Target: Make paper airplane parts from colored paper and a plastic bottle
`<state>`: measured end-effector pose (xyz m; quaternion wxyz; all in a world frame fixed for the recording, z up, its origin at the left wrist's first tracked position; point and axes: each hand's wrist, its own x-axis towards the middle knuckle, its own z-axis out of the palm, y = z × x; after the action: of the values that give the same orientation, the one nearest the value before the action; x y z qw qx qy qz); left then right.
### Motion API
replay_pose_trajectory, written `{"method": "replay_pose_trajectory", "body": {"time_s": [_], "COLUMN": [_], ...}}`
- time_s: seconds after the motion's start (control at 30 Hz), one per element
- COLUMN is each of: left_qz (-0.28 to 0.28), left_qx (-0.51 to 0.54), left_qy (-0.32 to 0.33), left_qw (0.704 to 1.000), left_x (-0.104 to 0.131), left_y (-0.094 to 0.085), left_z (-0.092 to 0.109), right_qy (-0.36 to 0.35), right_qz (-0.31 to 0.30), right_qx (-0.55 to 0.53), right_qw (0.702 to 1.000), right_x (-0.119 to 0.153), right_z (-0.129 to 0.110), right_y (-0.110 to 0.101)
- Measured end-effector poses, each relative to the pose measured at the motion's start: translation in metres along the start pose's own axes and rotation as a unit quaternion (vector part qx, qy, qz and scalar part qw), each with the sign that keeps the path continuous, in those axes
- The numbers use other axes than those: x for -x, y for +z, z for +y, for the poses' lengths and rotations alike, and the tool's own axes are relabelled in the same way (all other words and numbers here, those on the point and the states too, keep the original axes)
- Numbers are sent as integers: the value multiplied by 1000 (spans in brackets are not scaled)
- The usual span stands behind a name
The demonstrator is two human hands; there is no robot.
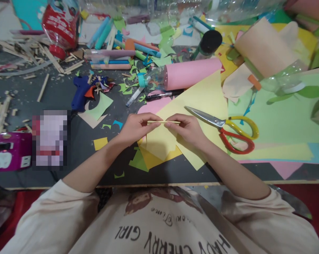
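Between the fingertips of both hands stretches a thin yellow paper strip (163, 122), seen nearly edge-on. My left hand (138, 127) pinches its left half, and my right hand (187, 128) pinches the right half, with the thumbs close together. Beneath the hands lie pale yellow paper sheets (199, 95), one overlapping a deeper yellow piece. Just right of my right hand, scissors (220, 125) with one yellow and one red handle rest on the paper, blades partly apart or closed, I cannot tell.
A pink-wrapped plastic bottle (192, 74) lies beyond the hands, near a black pen (164, 95). To the left are a blue glue gun (81, 91) and a purple box (12, 151). Wooden sticks (44, 88) and paper scraps litter the dark table (82, 173). Green paper (289, 116) covers the right side.
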<state>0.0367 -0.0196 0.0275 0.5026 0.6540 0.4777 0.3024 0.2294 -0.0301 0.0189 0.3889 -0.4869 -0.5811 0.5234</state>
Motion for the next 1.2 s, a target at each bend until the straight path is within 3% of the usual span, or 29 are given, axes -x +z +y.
{"method": "replay_pose_trajectory", "body": {"time_s": [1.2], "left_qz": [24], "left_qx": [5], "left_qy": [-6], "left_qw": [1000], "left_x": [-3], "left_y": [0], "left_z": [-2], "right_qy": [-2], "right_qz": [4], "right_qx": [9], "right_qw": [1000], "right_x": [1], "right_z": [0], "right_y": [-2]}}
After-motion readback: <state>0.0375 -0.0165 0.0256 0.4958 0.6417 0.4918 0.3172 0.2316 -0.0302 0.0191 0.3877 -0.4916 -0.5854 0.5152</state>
